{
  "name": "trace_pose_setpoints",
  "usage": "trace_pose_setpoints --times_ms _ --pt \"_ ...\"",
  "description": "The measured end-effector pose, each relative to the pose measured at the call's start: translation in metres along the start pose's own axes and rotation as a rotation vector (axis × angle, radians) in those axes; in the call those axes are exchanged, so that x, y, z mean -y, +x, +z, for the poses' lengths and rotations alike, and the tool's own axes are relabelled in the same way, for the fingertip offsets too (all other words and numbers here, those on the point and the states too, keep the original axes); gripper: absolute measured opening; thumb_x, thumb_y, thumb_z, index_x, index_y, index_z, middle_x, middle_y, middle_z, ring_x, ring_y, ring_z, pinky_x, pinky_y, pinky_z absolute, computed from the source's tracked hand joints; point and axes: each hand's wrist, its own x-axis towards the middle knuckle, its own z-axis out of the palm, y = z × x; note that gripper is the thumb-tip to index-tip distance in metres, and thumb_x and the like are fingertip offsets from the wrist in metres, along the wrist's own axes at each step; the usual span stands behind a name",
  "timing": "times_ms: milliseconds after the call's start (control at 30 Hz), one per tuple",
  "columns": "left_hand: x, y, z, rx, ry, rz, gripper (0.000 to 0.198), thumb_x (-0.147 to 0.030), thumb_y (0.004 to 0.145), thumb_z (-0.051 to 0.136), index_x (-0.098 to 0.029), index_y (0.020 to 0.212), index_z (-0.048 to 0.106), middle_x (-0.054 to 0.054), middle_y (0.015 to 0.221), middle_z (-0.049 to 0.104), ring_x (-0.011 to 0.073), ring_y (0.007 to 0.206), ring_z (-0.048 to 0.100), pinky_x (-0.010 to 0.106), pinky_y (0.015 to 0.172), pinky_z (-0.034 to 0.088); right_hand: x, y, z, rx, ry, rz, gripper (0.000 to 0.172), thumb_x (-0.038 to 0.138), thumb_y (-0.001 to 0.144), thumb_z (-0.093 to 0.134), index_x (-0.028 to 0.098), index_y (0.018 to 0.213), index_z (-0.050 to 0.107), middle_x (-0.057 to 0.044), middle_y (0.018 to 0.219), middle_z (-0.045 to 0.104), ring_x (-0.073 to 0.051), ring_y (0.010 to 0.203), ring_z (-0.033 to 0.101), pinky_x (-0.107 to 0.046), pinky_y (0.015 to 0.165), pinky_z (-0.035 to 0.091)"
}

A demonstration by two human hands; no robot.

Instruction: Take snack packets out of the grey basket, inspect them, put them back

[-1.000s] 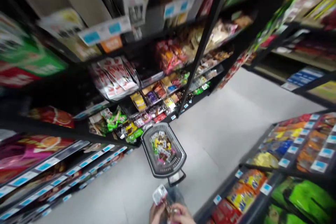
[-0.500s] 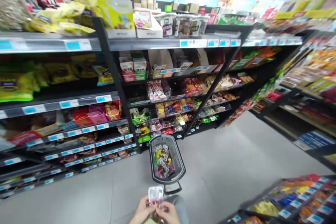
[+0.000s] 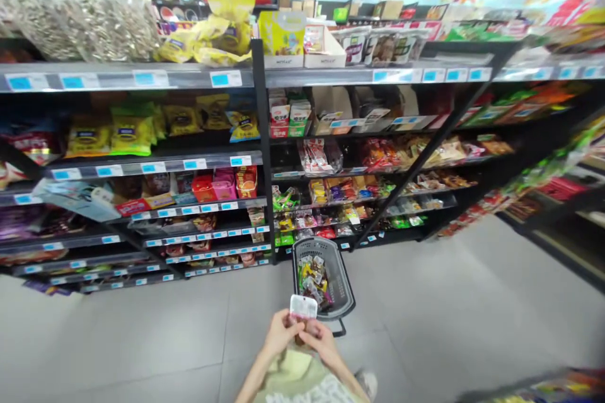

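Left hand (image 3: pixel 280 331) and right hand (image 3: pixel 322 340) are jointly gripping a packet (image 3: pixel 304 307); the basket (image 3: pixel 337 274) beyond is holding assorted packs (image 3: pixel 312 276).

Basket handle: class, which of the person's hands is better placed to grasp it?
Probably the right hand: it looks nearer the basket handle. The left hand is farther left; both hold a packet.

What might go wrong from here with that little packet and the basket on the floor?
The small packet is held between the left hand and right hand, so it might slip if either lets go. The basket stands on the floor with its handle sticking out, so a shoe might catch it.
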Motion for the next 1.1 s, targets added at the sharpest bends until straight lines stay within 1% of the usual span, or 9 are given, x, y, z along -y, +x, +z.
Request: trace_pose_setpoints --times_ms 133,300,400,500,633,733,800,900,1100 --pt "-0.027 -0.009 0.006 -0.109 -0.089 0.014 0.049 -0.055 0.054 0.087 -0.013 0.066 0.064 0.002 0.056 0.063 0.0150 0.056 0.057 0.025 0.059 0.043 0.034 -0.005 0.006 -0.040 0.088 0.000 0.044 0.046 0.051 0.090 0.022 0.064 0.055 0.005 0.057 0.053 -0.017 0.056 0.056 -0.031 0.058 0.047" --pt "-0.057 -0.020 0.024 -0.053 -0.247 0.003 0.045 -0.045 0.063 0.086 -0.013 0.089 0.069 0.009 0.079 0.075 0.0185 0.072 0.068 0.027 0.071 0.049 0.068 -0.010 -0.002 -0.075 0.248 -0.001 0.037 0.031 0.058 0.088 0.021 0.084 0.064 -0.001 0.083 0.070 -0.018 0.073 0.064 -0.029 0.071 0.050" --pt "-0.068 -0.020 0.038 0.011 -0.259 0.020 0.045 -0.042 0.063 0.087 -0.013 0.092 0.068 0.010 0.085 0.075 0.0193 0.078 0.069 0.028 0.075 0.051 0.084 -0.014 -0.013 -0.178 0.271 -0.020 0.035 0.022 0.053 0.087 0.021 0.077 0.062 0.003 0.072 0.065 -0.014 0.066 0.060 -0.025 0.064 0.048" --pt "-0.076 -0.021 0.049 0.139 -0.153 0.017 0.043 -0.044 0.065 0.086 -0.013 0.089 0.068 0.009 0.083 0.073 0.0184 0.078 0.068 0.029 0.076 0.051 0.096 -0.021 -0.022 -0.287 0.250 -0.069 0.033 0.018 0.052 0.085 0.021 0.066 0.055 0.007 0.062 0.053 -0.010 0.056 0.051 -0.022 0.055 0.043" --pt "-0.079 -0.027 0.063 0.289 -0.095 -0.021 0.043 -0.048 0.070 0.082 -0.012 0.091 0.067 0.008 0.084 0.072 0.0172 0.078 0.066 0.026 0.073 0.048 0.098 -0.034 -0.026 -0.362 0.287 -0.087 0.030 0.016 0.056 0.081 0.022 0.068 0.054 0.006 0.065 0.056 -0.011 0.058 0.054 -0.022 0.055 0.043" --pt "-0.074 -0.034 0.074 0.330 -0.096 -0.043 0.044 -0.049 0.073 0.079 -0.012 0.094 0.067 0.008 0.087 0.072 0.0178 0.079 0.066 0.026 0.072 0.047 0.091 -0.044 -0.031 -0.420 0.352 -0.070 0.030 0.017 0.054 0.082 0.021 0.073 0.060 0.004 0.070 0.063 -0.012 0.062 0.058 -0.022 0.057 0.046" --pt "-0.071 -0.038 0.080 0.313 -0.092 -0.042 0.043 -0.050 0.076 0.077 -0.012 0.095 0.067 0.008 0.088 0.072 0.0177 0.080 0.065 0.026 0.072 0.047 0.088 -0.049 -0.035 -0.430 0.378 -0.060 0.033 0.020 0.053 0.085 0.021 0.078 0.063 0.002 0.074 0.067 -0.013 0.063 0.061 -0.024 0.059 0.048" --pt "-0.068 -0.041 0.081 0.236 -0.063 -0.010 0.041 -0.049 0.078 0.074 -0.013 0.097 0.068 0.006 0.086 0.070 0.0162 0.077 0.062 0.025 0.071 0.046 0.087 -0.052 -0.037 -0.369 0.351 -0.086 0.035 0.030 0.059 0.088 0.021 0.083 0.064 0.000 0.079 0.069 -0.016 0.068 0.063 -0.026 0.063 0.051" --pt "-0.068 -0.052 0.068 0.116 -0.029 0.041 0.042 -0.050 0.076 0.076 -0.012 0.093 0.070 0.004 0.077 0.068 0.0149 0.070 0.058 0.025 0.068 0.045 0.087 -0.055 -0.024 -0.312 0.331 -0.120 0.032 0.037 0.066 0.087 0.022 0.081 0.063 0.001 0.076 0.065 -0.015 0.069 0.061 -0.026 0.066 0.051"
